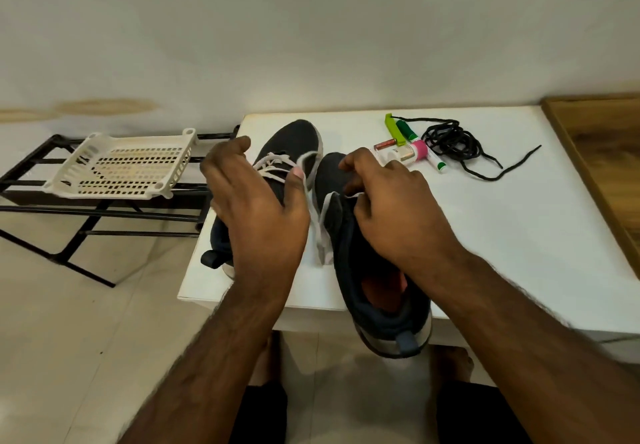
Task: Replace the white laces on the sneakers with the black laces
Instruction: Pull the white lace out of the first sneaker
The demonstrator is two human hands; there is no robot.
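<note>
The right hand [398, 208] is curled over the tongue area of the right sneaker [367, 270], and a white lace [323, 232] appears to be pinched at its fingertips, though the pinch itself is partly hidden. The left hand [252, 201] is spread over the left sneaker [291, 146], fingers relaxed and slightly bent — the thumb is laid against that sneaker's white lacing [273, 166], with nothing clearly gripped.

The laces are judged light, limp and flat: they will be pulled through eyelets easily when taken near an eyelet, and threading will likely go best from the stiff tips. The sneakers are soft-walled and light, so each should be steadied at the collar or sides while a lace is drawn.

Both sneakers lie on the white desk [485, 236], toes away from the person, the right one's heel hanging past the near edge. The black laces [450, 142] are heaped well apart from both hands, at the far right of the desk, just beside a few markers [408, 132] and a small bottle [405, 156]. A white basket [121, 166] sits on a black rack [86, 215] to the left.
</note>
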